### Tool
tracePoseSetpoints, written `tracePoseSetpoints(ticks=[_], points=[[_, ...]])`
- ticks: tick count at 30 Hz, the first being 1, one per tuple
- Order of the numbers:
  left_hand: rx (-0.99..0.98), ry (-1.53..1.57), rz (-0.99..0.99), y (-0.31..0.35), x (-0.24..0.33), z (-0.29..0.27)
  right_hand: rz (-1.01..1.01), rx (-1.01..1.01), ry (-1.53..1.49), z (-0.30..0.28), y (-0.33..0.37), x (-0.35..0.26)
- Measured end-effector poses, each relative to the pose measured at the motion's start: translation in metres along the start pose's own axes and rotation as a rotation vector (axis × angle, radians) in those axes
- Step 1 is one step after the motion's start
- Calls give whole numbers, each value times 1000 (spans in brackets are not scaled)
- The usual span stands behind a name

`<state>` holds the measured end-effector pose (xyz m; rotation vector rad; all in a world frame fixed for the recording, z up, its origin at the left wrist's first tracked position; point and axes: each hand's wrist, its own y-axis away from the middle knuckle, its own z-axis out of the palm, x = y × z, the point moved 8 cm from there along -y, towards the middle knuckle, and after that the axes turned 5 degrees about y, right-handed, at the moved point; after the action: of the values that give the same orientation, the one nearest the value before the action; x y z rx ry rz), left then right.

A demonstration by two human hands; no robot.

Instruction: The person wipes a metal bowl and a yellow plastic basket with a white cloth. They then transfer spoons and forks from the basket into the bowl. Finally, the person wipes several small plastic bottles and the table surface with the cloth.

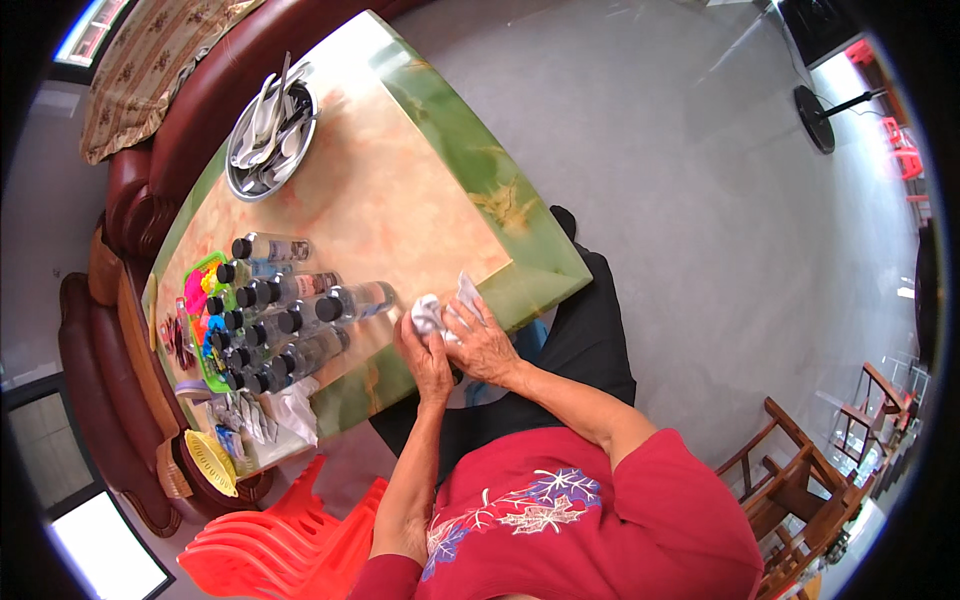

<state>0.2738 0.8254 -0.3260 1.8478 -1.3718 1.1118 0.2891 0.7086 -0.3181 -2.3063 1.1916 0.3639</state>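
My left hand (428,364) and right hand (484,346) grip a crumpled white cloth (427,315); the nearest clear bottle (364,300) (black-capped) is leftward, nearer my left.

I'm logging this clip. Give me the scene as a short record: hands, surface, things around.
left hand: fingers against a white cloth
right hand: closed on the same cloth
hidden: whether the hands hold anything else
surface: marbled table with green border
left of hands: clear bottles with black caps, grouped
beyond bottles: metal bowl holding white spoons
beside bottles: bright green basket
floor: red plastic chairs
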Motion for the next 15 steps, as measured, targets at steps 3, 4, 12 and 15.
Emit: tracePoseSetpoints(ticks=[3,4,12,15], points=[[-102,-414,132,24,13,-13,-127,-6,-13,-20,36,9],[-156,-425,133,28,5,-15,-100,-11,92,-28,45,25],[-269,-836,58,38,-28,-50,315,67,279,-63,50,99],[-303,-835,-57,29,-37,-58,475,219,455,-69,36,113]])
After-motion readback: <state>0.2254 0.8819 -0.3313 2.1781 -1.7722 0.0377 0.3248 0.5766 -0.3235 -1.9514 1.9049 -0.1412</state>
